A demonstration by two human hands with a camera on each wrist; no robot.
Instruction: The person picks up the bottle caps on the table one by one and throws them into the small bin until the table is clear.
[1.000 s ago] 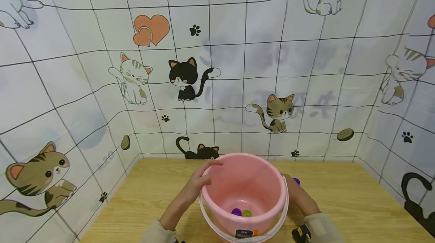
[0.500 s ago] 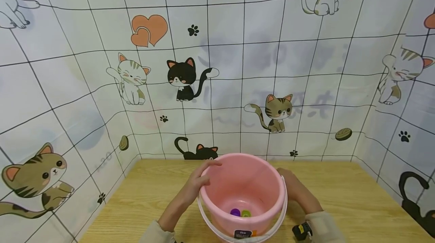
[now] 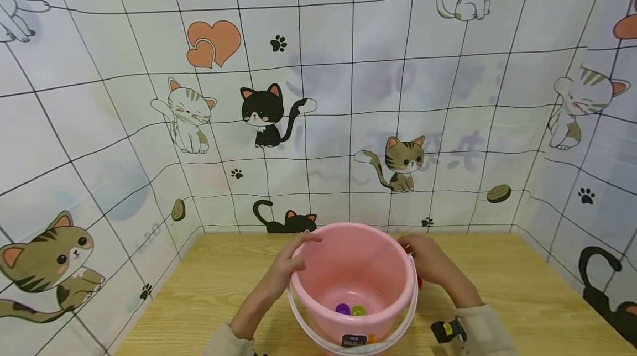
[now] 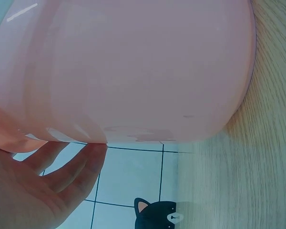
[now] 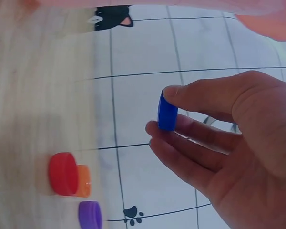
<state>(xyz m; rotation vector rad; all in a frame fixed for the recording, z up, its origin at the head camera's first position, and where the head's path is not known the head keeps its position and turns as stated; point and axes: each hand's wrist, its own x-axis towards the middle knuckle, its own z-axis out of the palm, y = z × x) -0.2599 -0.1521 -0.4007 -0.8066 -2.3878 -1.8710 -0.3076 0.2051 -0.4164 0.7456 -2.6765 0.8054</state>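
Observation:
A pink bucket (image 3: 350, 256) with a white handle (image 3: 318, 336) stands on the wooden table. My left hand (image 3: 285, 268) grips its rim on the left, thumb inside; in the left wrist view the fingers (image 4: 81, 174) press the outer wall. Close to the right side of the rim is my right hand (image 3: 432, 261). In the right wrist view this hand pinches a blue bottle cap (image 5: 168, 113) between thumb and fingertips, above the table. Inside the bucket, at the bottom, lie a purple cap (image 3: 342, 309) and a green cap (image 3: 358, 310).
On the table right of the bucket are a red cap (image 5: 64, 174), an orange cap (image 5: 84, 181) behind it and a purple cap (image 5: 89, 214). A white, cat-printed wall covering (image 3: 328, 140) surrounds the table (image 3: 224, 267) at the back and sides.
My right hand has come up from low beside the bucket to the level of its rim, and a red cap shows below it. The left hand keeps its grip.

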